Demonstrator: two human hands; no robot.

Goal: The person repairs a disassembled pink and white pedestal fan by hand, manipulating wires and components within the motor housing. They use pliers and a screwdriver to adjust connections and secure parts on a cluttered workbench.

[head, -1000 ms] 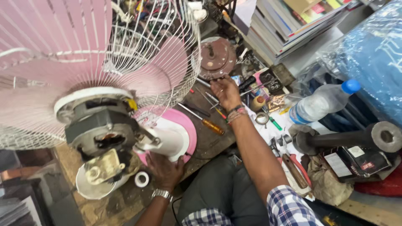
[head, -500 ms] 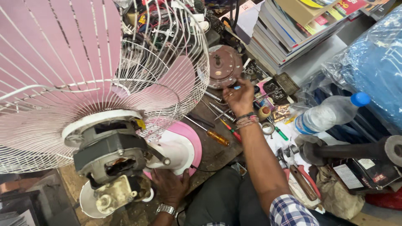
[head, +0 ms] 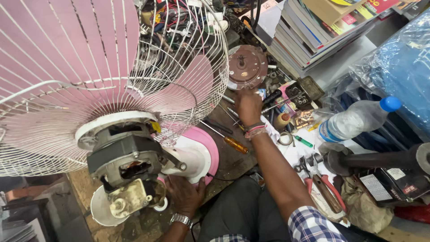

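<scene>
The pink fan (head: pixel 89 89), its rear cover off and motor (head: pixel 127 159) bare, stands tilted at the near left of the bench (head: pixel 233 159), and the left hand (head: pixel 186 195) rests spread against its pink-and-white base (head: pixel 199 152) just below the motor. The right hand (head: pixel 248 105) reaches out over the tool clutter, fingers curled down among screwdrivers beside a round brown motor plate (head: pixel 246 65); whether it grips anything cannot be told. An orange-handled screwdriver (head: pixel 226 139) lies between the hands, a plastic bottle (head: pixel 358 118) farther right.
</scene>
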